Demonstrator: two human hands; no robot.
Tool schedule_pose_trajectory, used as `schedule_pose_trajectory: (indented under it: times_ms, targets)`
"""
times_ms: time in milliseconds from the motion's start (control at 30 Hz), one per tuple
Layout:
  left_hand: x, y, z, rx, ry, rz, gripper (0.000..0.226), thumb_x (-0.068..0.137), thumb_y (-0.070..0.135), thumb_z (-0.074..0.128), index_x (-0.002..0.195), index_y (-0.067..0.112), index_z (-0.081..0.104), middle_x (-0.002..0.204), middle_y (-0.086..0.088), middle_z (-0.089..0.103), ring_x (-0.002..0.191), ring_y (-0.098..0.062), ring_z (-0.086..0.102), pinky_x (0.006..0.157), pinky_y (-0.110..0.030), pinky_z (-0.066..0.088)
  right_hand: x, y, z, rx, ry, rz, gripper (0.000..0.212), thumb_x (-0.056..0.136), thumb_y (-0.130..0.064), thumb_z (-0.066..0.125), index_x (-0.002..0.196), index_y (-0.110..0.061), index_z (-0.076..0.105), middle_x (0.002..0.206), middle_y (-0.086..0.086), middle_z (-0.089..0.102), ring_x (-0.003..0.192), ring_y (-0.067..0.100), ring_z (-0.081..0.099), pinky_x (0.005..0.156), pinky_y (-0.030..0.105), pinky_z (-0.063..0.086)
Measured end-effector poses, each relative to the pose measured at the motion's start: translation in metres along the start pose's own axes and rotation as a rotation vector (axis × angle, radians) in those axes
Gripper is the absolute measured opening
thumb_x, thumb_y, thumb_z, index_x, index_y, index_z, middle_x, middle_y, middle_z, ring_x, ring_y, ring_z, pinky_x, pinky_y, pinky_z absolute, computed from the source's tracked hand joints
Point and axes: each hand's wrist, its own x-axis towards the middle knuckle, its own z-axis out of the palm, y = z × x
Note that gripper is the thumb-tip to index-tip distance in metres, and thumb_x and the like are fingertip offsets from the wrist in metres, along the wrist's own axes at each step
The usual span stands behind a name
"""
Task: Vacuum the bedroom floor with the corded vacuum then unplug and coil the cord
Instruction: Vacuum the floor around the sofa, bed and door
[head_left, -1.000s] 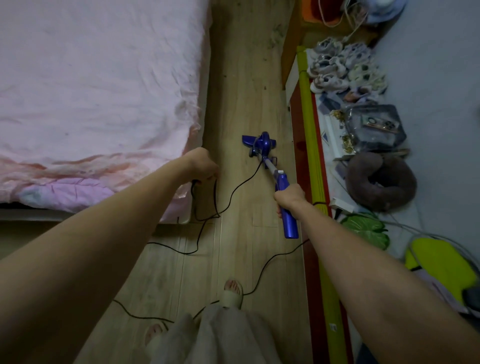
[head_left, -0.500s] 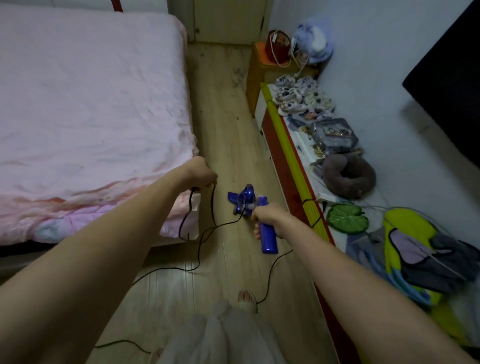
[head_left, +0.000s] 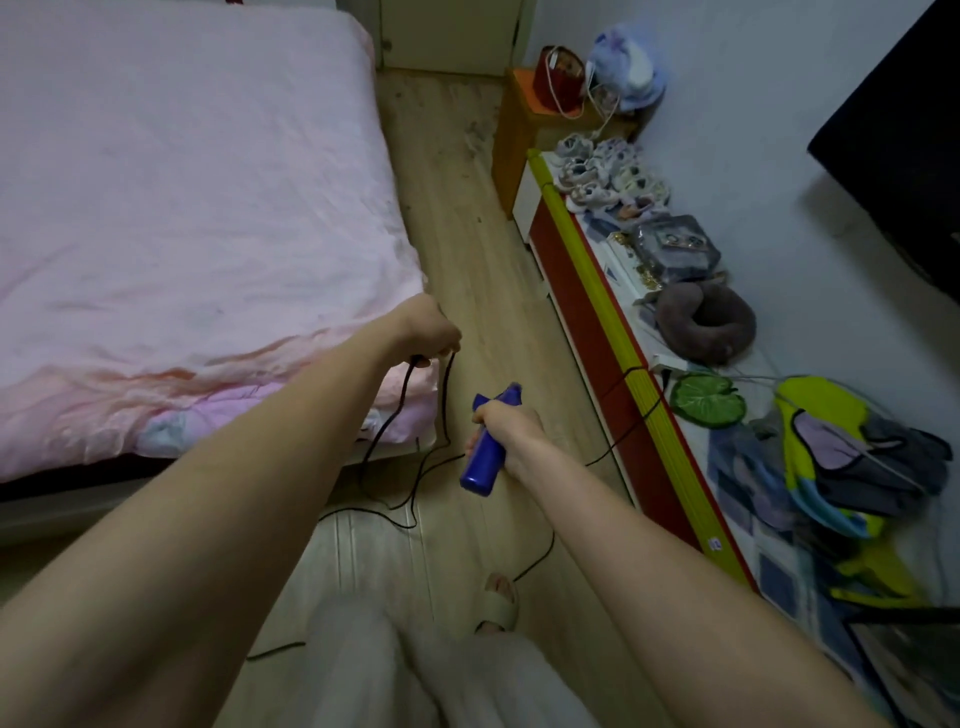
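My right hand gripped the vacuum, my left hand pinched the cord — loops at six o'clock could snag my foot.

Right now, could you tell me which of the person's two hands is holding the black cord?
The left hand, near the bed corner, grips the black cord. The right hand holds the blue vacuum handle instead.
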Motion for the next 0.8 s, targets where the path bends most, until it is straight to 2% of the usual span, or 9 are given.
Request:
schedule_pose_trajectory:
  times_ms: [67,133,233,333,400,533,800]
  targets:
    - [0.000,-0.010,-0.003,-0.011,-0.004,-0.004,0.022,0.090,0.004,0.056,0.068,0.004,0.059,0.063,-0.007,0.051,0.052,-0.017,0.043,0.048,-0.023,0.041,0.006,-0.001,0.011,0.032,0.022,-0.012,0.024,0.085,-0.006,0.062,0.103,-0.010,0.047,0.093,0.012,0.066,0.082,0.023,0.067,0.085,0.039,0.057]
    - [0.003,-0.017,-0.003,-0.021,-0.010,-0.012,0.019,0.091,0.005,0.056,0.072,0.004,0.059,0.066,-0.008,0.052,0.054,-0.017,0.044,0.049,-0.024,0.041,0.018,0.000,0.020,0.049,0.056,-0.017,0.033,0.083,-0.007,0.064,0.111,-0.009,0.048,0.100,0.013,0.067,0.089,0.025,0.069,0.084,0.041,0.058]
    - [0.011,-0.028,-0.002,-0.031,-0.009,-0.030,0.011,0.091,0.008,0.058,0.085,-0.001,0.062,0.071,-0.010,0.054,0.058,-0.018,0.047,0.051,-0.025,0.044,0.036,0.010,0.033,0.078,0.074,-0.003,0.041,0.080,-0.007,0.065,0.117,-0.011,0.048,0.103,0.015,0.068,0.089,0.026,0.070,0.082,0.042,0.058]
    - [0.021,-0.032,-0.001,-0.031,-0.017,-0.032,0.016,0.090,0.010,0.060,0.096,-0.004,0.064,0.074,-0.010,0.054,0.059,-0.017,0.049,0.053,-0.025,0.046,0.057,0.020,0.038,0.073,0.088,0.020,0.046,0.080,-0.009,0.066,0.122,-0.012,0.046,0.105,0.014,0.068,0.088,0.026,0.070,0.081,0.043,0.058]
    - [0.033,-0.034,0.000,-0.029,-0.025,-0.040,0.017,0.091,0.011,0.060,0.098,-0.004,0.065,0.073,-0.009,0.054,0.059,-0.017,0.049,0.054,-0.024,0.046,0.074,0.019,0.035,0.059,0.106,0.036,0.042,0.083,-0.007,0.065,0.121,-0.009,0.047,0.100,0.014,0.068,0.080,0.024,0.069,0.080,0.040,0.059]
    - [0.058,-0.038,0.010,-0.008,-0.046,-0.089,0.016,0.091,0.013,0.060,0.094,-0.002,0.066,0.071,-0.007,0.055,0.059,-0.017,0.050,0.053,-0.023,0.045,0.108,0.005,0.014,0.021,0.118,0.063,0.031,0.088,0.000,0.057,0.117,-0.004,0.048,0.075,0.012,0.060,0.055,0.020,0.058,0.058,0.035,0.054]
    - [0.122,-0.016,0.056,0.023,-0.101,-0.119,0.020,0.094,0.016,0.056,0.077,0.008,0.058,0.068,-0.003,0.052,0.059,-0.012,0.046,0.053,-0.021,0.040,0.180,-0.036,-0.028,-0.057,0.135,0.045,0.029,0.089,-0.006,0.061,0.118,-0.005,0.054,0.075,0.010,0.062,0.061,0.019,0.062,0.053,0.031,0.053]
